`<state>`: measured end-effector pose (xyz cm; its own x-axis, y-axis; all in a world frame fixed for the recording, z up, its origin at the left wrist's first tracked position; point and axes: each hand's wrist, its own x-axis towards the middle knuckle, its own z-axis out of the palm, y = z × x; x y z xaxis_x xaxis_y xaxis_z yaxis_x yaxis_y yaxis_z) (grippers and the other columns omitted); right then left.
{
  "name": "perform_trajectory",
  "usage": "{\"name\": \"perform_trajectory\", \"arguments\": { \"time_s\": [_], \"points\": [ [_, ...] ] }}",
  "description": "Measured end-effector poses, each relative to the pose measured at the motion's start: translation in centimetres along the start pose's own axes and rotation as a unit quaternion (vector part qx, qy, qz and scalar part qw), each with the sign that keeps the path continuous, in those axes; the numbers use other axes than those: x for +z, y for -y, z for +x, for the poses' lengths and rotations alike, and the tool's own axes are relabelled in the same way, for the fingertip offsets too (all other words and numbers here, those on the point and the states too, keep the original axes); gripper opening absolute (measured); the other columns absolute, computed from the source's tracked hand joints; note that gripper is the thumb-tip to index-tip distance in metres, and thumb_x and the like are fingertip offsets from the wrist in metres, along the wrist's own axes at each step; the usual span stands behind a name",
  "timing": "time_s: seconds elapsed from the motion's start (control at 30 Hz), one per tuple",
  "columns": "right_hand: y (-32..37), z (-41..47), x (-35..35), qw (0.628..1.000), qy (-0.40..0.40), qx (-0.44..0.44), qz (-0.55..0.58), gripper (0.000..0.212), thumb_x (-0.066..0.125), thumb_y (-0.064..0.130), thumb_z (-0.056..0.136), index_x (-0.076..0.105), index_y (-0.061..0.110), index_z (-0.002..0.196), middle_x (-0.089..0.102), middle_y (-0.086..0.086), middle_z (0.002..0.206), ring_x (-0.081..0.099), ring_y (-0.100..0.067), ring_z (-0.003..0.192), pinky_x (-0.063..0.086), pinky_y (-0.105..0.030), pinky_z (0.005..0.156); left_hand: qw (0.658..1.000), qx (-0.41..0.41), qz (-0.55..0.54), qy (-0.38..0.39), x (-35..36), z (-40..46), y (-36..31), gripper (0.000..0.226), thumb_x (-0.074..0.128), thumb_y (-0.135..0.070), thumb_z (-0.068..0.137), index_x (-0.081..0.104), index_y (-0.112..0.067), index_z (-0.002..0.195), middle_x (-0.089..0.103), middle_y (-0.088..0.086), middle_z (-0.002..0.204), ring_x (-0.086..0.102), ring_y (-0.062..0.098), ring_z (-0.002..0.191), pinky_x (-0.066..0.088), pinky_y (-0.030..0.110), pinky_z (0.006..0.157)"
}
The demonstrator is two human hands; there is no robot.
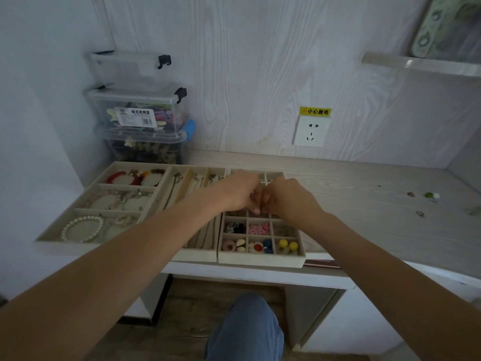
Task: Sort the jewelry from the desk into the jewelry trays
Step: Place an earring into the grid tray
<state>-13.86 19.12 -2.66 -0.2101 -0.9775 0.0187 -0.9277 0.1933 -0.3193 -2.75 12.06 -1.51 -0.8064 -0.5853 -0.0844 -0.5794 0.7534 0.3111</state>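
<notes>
A: Entry one, trays?

B: Three beige trays on the desk [364,188], side by side. Left tray [86,246]: bracelets, a pearl bracelet [82,228] in its nearest compartment. Middle tray [192,254]: chains in long slots. Right grid tray [260,260]: earrings in small cells, a yellow bead pair [288,245] nearest the front edge.

A: Hands?

B: Left hand [240,191] and right hand [289,198] meet over the middle of the grid tray, fingers curled inward and knuckles up. Fingertips are pressed close together as if pinching one small item between them; the item itself is hidden, so I cannot tell what it is.

A: Still unsorted?

B: Loose pieces lie on the desk well to the right: a small ring [419,213], another metal piece [411,194] and a green earring [430,195].

A: Handling notes?

B: My judgement: very light, hard, small, apt to slip or roll. Pinch the ring by its band and the earring by its bead rather than its hook, which probably bends. Lower each into a cell rather than dropping it.
</notes>
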Motion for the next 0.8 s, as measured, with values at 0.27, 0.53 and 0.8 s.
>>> {"name": "perform_trajectory", "arguments": {
  "time_s": [0.27, 0.53, 0.8],
  "points": [
    [-0.5, -0.6, 0.2, 0.999, -0.019, -0.002, -0.030, 0.016, 0.058, 0.022, 0.090, 0.069, 0.014, 0.099, 0.068, -0.005, 0.095, 0.064, -0.021, 0.081, 0.055, -0.039, 0.078, 0.999, 0.002, 0.032, -0.034, 0.1, -0.3, -0.1, 0.021, 0.069, -0.016, 0.083, 0.068, -0.014, 0.103, 0.066, 0.001, 0.101, 0.062, 0.016, 0.094, 0.050, 0.032, 0.086],
    [-0.7, -0.9, -0.2, 0.999, 0.022, 0.004, -0.026, 0.024, 0.050, 0.018, 0.093, 0.070, 0.012, 0.104, 0.067, -0.008, 0.097, 0.063, -0.021, 0.084, 0.054, -0.039, 0.081, 0.998, -0.007, 0.041, -0.049, 0.3, -0.6, -0.7, 0.024, 0.069, -0.019, 0.082, 0.063, -0.017, 0.105, 0.065, 0.001, 0.103, 0.060, 0.016, 0.095, 0.050, 0.037, 0.086],
    [-0.8, -0.7, -0.3, 0.999, 0.039, -0.010, -0.029, 0.024, 0.050, 0.016, 0.093, 0.072, 0.010, 0.102, 0.067, -0.008, 0.103, 0.064, -0.021, 0.086, 0.053, -0.036, 0.086, 0.983, 0.017, 0.143, -0.109, -0.1, -1.5, -0.6, 0.014, 0.053, -0.021, 0.093, 0.065, -0.021, 0.101, 0.058, 0.000, 0.108, 0.052, 0.011, 0.088, 0.043, 0.029, 0.083]
  ]
}}
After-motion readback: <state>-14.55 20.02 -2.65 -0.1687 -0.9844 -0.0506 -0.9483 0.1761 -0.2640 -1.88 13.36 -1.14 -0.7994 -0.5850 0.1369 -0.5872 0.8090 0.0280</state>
